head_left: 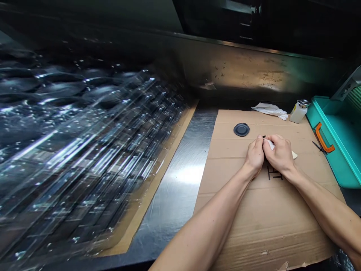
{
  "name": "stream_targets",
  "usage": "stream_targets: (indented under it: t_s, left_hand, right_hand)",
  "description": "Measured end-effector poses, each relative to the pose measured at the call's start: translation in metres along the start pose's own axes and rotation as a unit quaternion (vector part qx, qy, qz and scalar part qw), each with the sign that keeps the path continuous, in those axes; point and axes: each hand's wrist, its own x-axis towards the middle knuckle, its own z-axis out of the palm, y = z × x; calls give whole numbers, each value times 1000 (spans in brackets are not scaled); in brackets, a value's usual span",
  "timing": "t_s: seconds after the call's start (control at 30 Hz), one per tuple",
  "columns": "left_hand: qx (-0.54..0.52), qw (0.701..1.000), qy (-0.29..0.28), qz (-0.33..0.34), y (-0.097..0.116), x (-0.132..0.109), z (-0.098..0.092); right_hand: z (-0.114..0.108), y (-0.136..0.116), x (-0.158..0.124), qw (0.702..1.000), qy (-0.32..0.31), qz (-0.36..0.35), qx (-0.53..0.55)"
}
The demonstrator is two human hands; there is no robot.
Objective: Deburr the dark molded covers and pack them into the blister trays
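Note:
My left hand and my right hand meet over the cardboard sheet, fingers closed. My left hand pinches a small dark piece, mostly hidden; only its tip shows between the hands. A white cloth is bunched in my right hand and pressed toward that piece. From under my right hand sticks out the corner of a flat cream-coloured thing. Up and to the left of the hands, a dark round lid-like part with a small tab lies flat on the cardboard.
At left, stacked clear plastic trays hold several dark round parts. Behind the hands lie a crumpled white cloth or glove and a dispenser bottle. At right stand a teal bin with an orange handle and dark tweezers.

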Motion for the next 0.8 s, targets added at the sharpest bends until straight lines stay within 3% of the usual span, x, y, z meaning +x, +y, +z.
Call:
stream_targets:
  t_s: [0.8]
  left_hand:
    - [-23, 999, 12, -23, 1, -1, 0]
  right_hand:
    - [1, -1, 0, 1000, -3, 5, 1]
